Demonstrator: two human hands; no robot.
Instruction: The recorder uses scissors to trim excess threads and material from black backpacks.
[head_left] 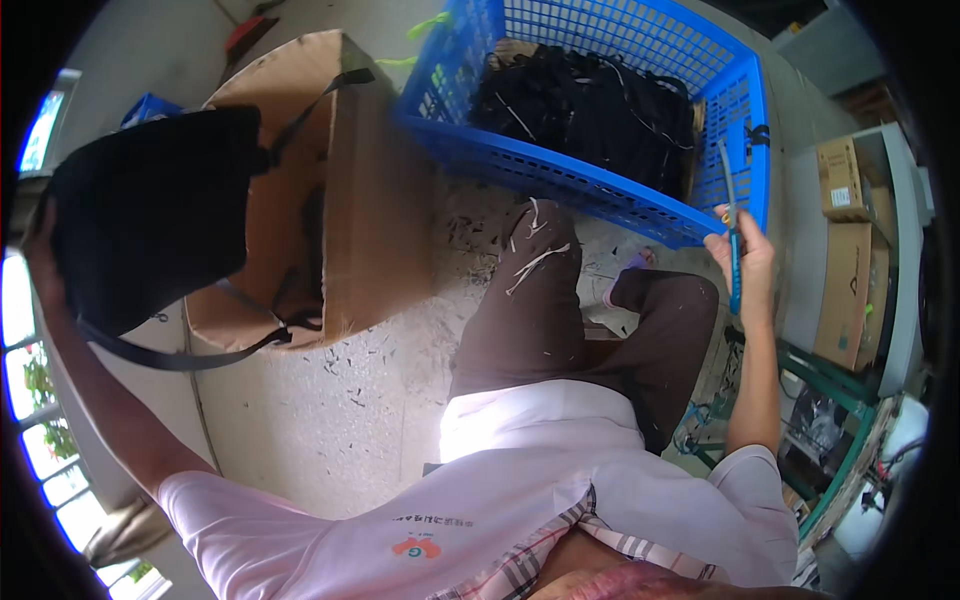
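Note:
My left hand (46,262) grips the outer edge of a black fabric bag (160,210) with straps, held out at the far left over an open cardboard box (375,200). One black strap (185,355) loops down below the bag, and another hangs across the box's rim. Part of my left hand's fingers is hidden behind the bag. On the right, my right hand (750,262) is closed around a slim tool (735,265) with a teal handle and a long, thin metal blade pointing up. It is beside the near right corner of a blue plastic crate (590,180).
Black strapped fabric pieces (590,110) fill much of the crate. Dark scraps and threads (350,385) litter the floor, and pale threads lie on my trousers. A shelf with cardboard boxes (848,290) and a green metal frame (825,385) stand to the right.

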